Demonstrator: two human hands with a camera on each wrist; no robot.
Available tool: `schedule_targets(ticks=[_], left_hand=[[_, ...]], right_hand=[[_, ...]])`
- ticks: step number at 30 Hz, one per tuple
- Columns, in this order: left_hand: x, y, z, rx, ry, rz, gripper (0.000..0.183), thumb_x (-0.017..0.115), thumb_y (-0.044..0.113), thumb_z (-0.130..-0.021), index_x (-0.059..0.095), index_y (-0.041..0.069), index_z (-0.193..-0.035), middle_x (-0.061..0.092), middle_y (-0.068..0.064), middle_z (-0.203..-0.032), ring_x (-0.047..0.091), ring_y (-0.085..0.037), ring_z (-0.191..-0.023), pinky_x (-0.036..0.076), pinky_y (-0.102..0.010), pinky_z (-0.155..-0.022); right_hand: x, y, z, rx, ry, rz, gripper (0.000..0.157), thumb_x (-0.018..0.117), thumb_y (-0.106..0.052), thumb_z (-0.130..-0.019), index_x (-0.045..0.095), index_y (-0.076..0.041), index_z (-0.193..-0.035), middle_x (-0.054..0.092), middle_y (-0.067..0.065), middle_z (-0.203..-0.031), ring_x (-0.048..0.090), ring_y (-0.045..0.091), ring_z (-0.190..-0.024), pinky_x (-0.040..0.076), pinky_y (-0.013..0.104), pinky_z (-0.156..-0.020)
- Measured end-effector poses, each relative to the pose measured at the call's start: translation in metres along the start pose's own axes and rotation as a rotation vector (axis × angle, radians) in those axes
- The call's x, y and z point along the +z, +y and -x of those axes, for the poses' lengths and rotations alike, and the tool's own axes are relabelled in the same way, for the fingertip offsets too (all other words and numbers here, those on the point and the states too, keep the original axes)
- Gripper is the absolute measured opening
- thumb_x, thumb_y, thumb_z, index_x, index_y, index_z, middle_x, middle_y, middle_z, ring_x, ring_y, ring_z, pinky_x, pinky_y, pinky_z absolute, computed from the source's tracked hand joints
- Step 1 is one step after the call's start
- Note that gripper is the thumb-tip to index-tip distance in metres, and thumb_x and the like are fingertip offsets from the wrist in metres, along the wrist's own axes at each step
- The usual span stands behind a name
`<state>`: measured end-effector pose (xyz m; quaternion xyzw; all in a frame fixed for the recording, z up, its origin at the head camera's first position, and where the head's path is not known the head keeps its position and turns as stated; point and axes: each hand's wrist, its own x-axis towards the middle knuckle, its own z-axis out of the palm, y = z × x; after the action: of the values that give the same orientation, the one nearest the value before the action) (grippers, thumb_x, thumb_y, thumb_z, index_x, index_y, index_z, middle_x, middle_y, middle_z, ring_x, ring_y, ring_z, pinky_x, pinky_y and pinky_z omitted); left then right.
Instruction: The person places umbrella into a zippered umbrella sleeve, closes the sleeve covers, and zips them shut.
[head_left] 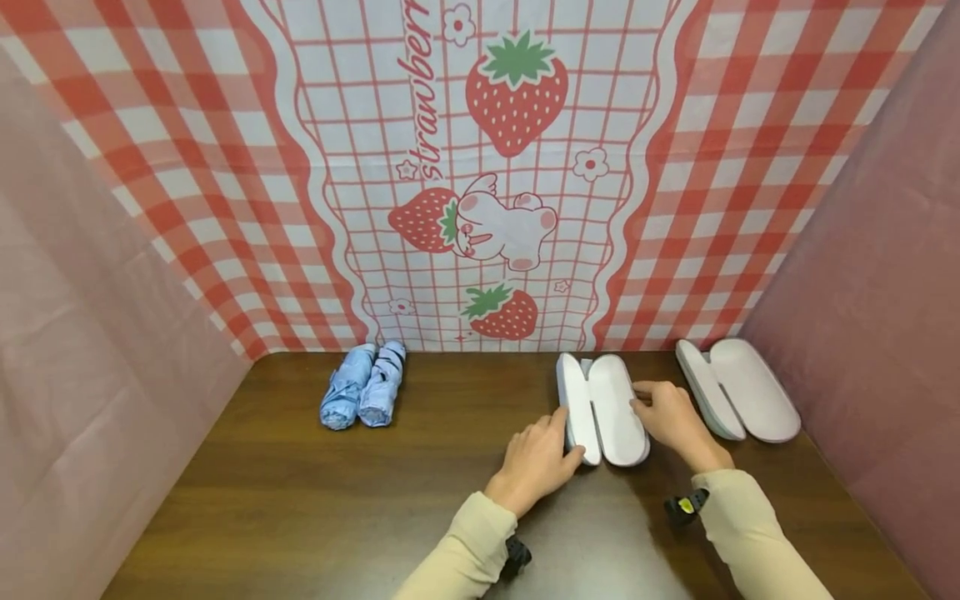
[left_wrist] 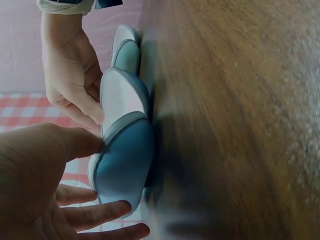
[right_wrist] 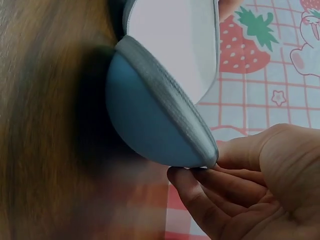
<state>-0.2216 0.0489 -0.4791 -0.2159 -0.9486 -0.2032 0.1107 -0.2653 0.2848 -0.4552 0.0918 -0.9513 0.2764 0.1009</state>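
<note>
Eyeglass case [head_left: 613, 408], spread open at 9 o'clock from a second case [head_left: 756, 393], points its long axis nearly 12-to-6. Left hand [head_left: 534, 458], at its 8 o'clock, grips one half; right hand [head_left: 673, 418], at 3 o'clock, pinches the opposite rim.

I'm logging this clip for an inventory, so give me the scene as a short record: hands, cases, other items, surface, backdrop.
Left hand: grips the left side of the middle case
Right hand: pinches the right half's rim
Middle case: open, white inside, blue outside
Right case: open, white inside, held by neither hand
Umbrellas: two, rolled, light blue, side by side at the table's left
Table: brown, wood-grained
Backdrop: red-and-white cloth with strawberries
</note>
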Motion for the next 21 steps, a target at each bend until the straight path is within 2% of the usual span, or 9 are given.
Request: schedule_targets(ticks=[7, 14, 21], left_hand=[[-0.005, -0.003, 0.004, 0.006, -0.056, 0.042, 0.069, 0.071, 0.038, -0.096, 0.046, 0.002, -0.15, 0.07, -0.015, -0.126, 0.073, -0.027, -0.103, 0.06, -0.039, -0.078], [-0.006, -0.008, 0.01, 0.039, -0.029, 0.053, 0.065, 0.067, 0.039, -0.099, 0.049, -0.001, -0.148, 0.071, -0.017, -0.125, 0.073, -0.028, -0.104, 0.06, -0.039, -0.08], [-0.007, -0.016, 0.018, 0.057, -0.05, 0.06, 0.067, 0.066, 0.037, -0.1, 0.046, -0.004, -0.149, 0.069, -0.019, -0.128, 0.071, -0.029, -0.108, 0.06, -0.04, -0.084]], right_hand=[[0.0, -0.009, 0.003, 0.002, 0.0, 0.0, 0.032, 0.065, -0.001, -0.091, 0.068, 0.016, -0.118, 0.074, 0.03, -0.105, 0.074, 0.04, -0.094, 0.06, 0.049, -0.075], [0.003, -0.013, 0.009, -0.002, -0.009, -0.013, 0.032, 0.067, 0.0, -0.09, 0.068, 0.016, -0.117, 0.074, 0.029, -0.104, 0.074, 0.039, -0.094, 0.061, 0.049, -0.075], [0.005, -0.017, 0.014, -0.007, -0.01, -0.04, 0.032, 0.069, 0.0, -0.089, 0.069, 0.015, -0.116, 0.075, 0.028, -0.104, 0.075, 0.038, -0.093, 0.061, 0.048, -0.075]])
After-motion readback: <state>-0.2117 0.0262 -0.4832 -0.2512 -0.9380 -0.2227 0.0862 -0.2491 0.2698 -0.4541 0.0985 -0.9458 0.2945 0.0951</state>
